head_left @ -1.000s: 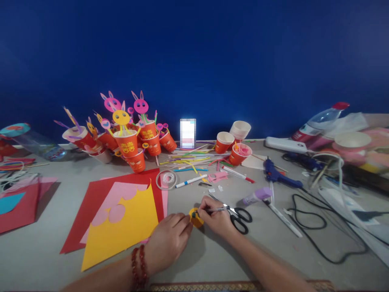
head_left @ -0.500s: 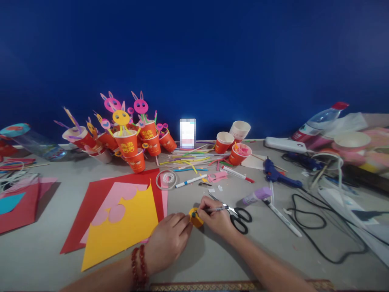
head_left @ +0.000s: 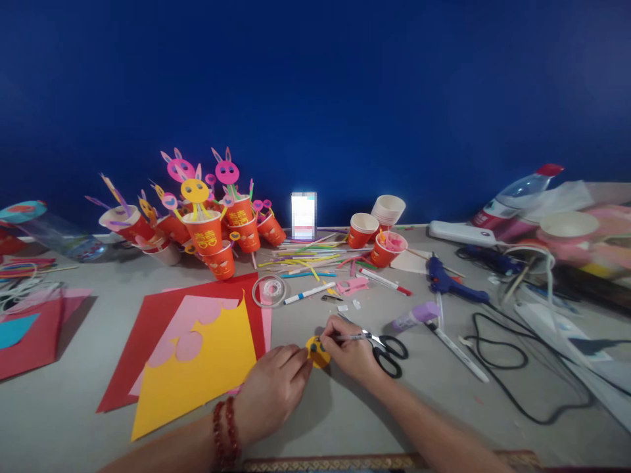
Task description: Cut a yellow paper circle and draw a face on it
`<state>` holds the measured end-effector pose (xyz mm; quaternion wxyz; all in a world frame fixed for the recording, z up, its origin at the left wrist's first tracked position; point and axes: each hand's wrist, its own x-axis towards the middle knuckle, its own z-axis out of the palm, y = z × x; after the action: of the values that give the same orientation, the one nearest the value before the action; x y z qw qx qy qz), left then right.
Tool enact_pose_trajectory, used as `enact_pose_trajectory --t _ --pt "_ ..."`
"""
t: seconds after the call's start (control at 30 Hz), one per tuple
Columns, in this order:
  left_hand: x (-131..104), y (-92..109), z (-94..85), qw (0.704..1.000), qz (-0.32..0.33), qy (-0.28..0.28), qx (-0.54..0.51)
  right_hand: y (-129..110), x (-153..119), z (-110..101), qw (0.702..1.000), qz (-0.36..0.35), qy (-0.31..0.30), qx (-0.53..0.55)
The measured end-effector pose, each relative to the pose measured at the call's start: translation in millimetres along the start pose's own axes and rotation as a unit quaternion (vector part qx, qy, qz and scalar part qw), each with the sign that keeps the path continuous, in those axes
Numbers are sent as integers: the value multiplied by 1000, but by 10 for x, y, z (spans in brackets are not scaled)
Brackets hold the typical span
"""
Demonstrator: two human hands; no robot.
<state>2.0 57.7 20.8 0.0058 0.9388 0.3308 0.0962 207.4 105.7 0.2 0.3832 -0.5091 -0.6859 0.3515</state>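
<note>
A small yellow paper disc [head_left: 318,355] with dark spots lies on the grey table between my hands. My left hand [head_left: 277,387], a red bead bracelet at its wrist, rests palm down with its fingers together on the disc's left edge. Pinched in my right hand [head_left: 351,351] is a grey marker [head_left: 349,337], its tip over the right part of the disc. Black-handled scissors [head_left: 390,355] lie just beyond my right hand. A yellow sheet [head_left: 202,368] with rounded cut-outs lies on pink and red paper to the left.
Red cups [head_left: 204,233] with rabbit figures stand at the back left. Coloured sticks [head_left: 310,256], a tape roll [head_left: 269,290] and a blue marker [head_left: 309,293] lie ahead. At right are a purple glue stick [head_left: 417,316], a blue glue gun [head_left: 453,284] and black cable [head_left: 525,410].
My right hand and the marker have shifted very slightly, and more of the disc's dark spots show. My left hand stays on the disc's edge.
</note>
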Motion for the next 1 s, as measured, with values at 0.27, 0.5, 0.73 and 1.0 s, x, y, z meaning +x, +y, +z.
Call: enact_pose_trajectory --t 0.27,0.5,0.73,1.0 --pt "7 2 -23 1000 -2 8 4 7 -4 -3 1000 -5 -3 5" --pt "15 6 -27 1000 -4 7 1 21 -2 -3 1000 -5 -1 9" --pt "12 9 -33 1000 -7 8 -1 52 -30 7 1000 -7 15 19" --pt "12 8 -28 1000 -4 3 6 -3 -14 -15 1000 -6 3 9"
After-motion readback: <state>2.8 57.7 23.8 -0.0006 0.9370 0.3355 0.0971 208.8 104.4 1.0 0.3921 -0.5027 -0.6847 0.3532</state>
